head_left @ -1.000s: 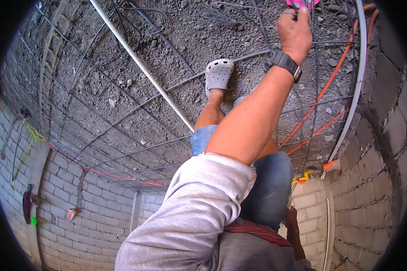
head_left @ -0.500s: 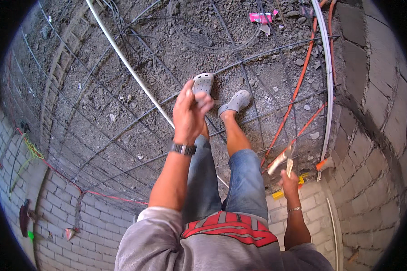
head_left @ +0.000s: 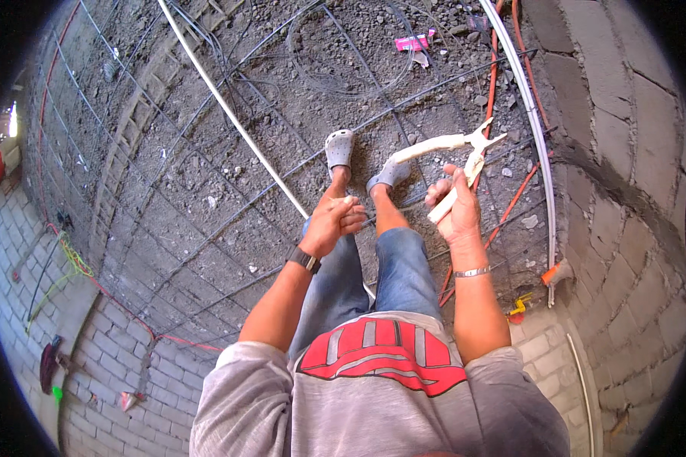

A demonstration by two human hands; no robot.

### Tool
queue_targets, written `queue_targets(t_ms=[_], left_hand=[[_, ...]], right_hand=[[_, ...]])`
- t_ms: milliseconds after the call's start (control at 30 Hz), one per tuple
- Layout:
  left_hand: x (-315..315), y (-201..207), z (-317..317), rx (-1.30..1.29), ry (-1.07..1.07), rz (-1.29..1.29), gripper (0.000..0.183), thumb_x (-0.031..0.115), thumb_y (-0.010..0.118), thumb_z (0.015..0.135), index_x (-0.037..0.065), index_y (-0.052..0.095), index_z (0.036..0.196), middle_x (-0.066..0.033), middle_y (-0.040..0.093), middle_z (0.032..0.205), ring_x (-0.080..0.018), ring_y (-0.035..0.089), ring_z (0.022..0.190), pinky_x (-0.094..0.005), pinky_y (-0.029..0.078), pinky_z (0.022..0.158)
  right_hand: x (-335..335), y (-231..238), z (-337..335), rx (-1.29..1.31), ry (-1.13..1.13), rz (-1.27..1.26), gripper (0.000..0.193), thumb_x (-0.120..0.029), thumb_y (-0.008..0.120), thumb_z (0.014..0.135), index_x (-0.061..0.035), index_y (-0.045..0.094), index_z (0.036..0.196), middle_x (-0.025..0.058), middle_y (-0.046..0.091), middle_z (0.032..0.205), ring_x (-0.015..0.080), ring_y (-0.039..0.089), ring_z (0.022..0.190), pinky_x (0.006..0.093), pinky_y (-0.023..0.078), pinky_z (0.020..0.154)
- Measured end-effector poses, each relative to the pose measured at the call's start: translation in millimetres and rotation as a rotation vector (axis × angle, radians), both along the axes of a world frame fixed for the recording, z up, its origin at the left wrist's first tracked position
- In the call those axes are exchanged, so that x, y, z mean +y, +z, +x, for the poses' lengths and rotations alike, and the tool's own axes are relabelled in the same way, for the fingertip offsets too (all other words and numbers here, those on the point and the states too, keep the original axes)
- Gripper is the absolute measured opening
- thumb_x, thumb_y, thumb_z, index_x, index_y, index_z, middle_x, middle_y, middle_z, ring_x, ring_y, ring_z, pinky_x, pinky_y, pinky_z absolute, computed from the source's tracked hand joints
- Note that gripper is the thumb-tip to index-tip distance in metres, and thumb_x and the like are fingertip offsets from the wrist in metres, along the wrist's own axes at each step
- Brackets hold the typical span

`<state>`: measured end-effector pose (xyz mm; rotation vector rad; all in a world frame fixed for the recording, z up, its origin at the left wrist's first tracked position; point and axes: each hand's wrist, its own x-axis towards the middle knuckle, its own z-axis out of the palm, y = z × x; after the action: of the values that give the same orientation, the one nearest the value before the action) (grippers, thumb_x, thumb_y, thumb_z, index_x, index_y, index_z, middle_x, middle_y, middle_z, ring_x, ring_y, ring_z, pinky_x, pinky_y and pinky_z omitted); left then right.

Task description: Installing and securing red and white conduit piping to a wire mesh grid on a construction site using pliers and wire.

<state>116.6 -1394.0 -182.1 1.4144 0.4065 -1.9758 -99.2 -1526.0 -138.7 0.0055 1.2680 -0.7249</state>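
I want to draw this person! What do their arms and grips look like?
Loose grey sleeves end near the elbows, leaving the forearms bare. A dark wristband, maybe a watch, circles the left wrist, and a thin silvery band the right. Neither the left grip nor the right grip wears a glove.

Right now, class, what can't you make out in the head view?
All in the head view:
Inside of the left hand: hidden by its curled fingers.
White pole: upper end cut off by the picture's top edge.
Right shoe: toe partly hidden behind the pliers.
Pink packet: print too small to read.
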Motion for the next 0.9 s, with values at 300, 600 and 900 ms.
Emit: queue_targets(t_ms=[300, 600, 900], left_hand=[[-129, -42, 93, -0.342, -0.874, -0.126, 0.047, 0.049, 0.067, 0.078, 0.002, 0.066, 0.07, -0.005, 0.063, 0.064, -0.0108, 0.059, 0.056, -0.0212, 0.045, 0.051], [-287, -300, 211, -1.405, -1.004, -0.103, 0.11, 0.062, 0.075, 0.056, -0.015, 0.037, 0.125, -0.0306, 0.051, 0.119, -0.0372, 0.051, 0.113, -0.0392, 0.043, 0.094], [-317, -492, 227, -1.216, -0.605, -0.023, 0.099, 0.047, 0.083, 0.054, -0.012, 0.042, 0.122, -0.0299, 0.049, 0.121, -0.0369, 0.053, 0.11, -0.0383, 0.042, 0.094]], right_hand=[[-30, -16, -24, -0.121, -0.103, -0.079, 0.027, -0.038, 0.054, 0.09, -0.0116, 0.053, 0.094, 0.0002, 0.048, 0.066, 0.0118, 0.043, 0.054, 0.0285, 0.038, 0.052], [4, -73, -40, 0.197, -0.192, 0.122, 0.026, -0.038, 0.052, 0.091, -0.0124, 0.052, 0.095, -0.0022, 0.044, 0.065, 0.0098, 0.037, 0.051, 0.0251, 0.032, 0.048], [39, -110, -27, 0.343, -0.274, 0.289, 0.028, -0.041, 0.05, 0.091, -0.0135, 0.051, 0.088, -0.0024, 0.047, 0.063, 0.0097, 0.042, 0.047, 0.026, 0.036, 0.045]])
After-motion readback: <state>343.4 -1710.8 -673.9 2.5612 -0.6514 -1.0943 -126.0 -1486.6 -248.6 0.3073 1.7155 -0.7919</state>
